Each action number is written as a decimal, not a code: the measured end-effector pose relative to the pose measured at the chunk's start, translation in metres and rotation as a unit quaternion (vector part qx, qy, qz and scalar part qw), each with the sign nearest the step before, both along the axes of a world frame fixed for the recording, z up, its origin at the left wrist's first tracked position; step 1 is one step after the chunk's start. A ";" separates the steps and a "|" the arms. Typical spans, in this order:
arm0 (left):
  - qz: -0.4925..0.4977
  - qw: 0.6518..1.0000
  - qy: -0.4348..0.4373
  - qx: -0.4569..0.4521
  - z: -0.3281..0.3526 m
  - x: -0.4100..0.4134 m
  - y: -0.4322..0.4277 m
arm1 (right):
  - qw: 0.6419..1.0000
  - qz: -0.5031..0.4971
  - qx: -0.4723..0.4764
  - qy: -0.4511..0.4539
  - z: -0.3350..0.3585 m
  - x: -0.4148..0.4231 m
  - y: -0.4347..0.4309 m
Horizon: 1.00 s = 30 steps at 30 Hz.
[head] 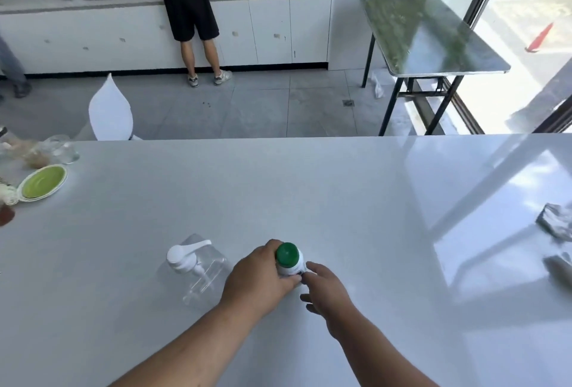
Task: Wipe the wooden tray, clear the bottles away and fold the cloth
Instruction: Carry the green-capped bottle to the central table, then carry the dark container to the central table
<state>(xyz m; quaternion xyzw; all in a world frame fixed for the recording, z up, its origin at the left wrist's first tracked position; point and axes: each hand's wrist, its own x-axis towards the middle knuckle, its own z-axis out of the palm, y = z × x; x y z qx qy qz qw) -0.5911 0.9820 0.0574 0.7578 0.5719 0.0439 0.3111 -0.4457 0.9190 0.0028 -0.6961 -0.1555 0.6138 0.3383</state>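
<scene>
A white bottle with a green cap (288, 255) stands on the white table (340, 200), near the front middle. My left hand (260, 278) is wrapped around its body from the left. My right hand (328, 290) sits just to the bottle's right, fingers apart, fingertips close to the bottle's base. Left of my left hand stands a clear pump bottle with a white pump head (193, 266). A grey cloth (555, 222) lies crumpled at the table's right edge. No wooden tray is in view.
A green plate (43, 182), glasses and jars (58, 148) crowd the table's far left. Beyond the table are a white chair (110, 111), a person at the counter (188, 15), and a steel folding table (430, 36) by the window.
</scene>
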 end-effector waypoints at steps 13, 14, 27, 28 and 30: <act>-0.131 0.981 -0.066 0.126 0.115 -0.012 -0.022 | 0.899 -0.051 0.123 -0.417 0.147 0.003 -0.097; -0.157 0.973 -0.076 0.151 0.129 -0.010 -0.029 | 0.873 -0.063 0.133 -0.466 0.165 0.001 -0.117; -0.482 0.852 -0.161 0.125 0.171 0.066 -0.313 | 0.727 -0.293 -0.021 -0.621 0.237 -0.045 -0.487; -0.503 0.839 -0.163 0.129 0.175 0.075 -0.341 | 0.719 -0.314 -0.031 -0.619 0.237 -0.047 -0.518; -0.539 0.813 -0.166 0.143 0.184 0.096 -0.398 | 0.706 -0.351 -0.051 -0.613 0.234 -0.049 -0.578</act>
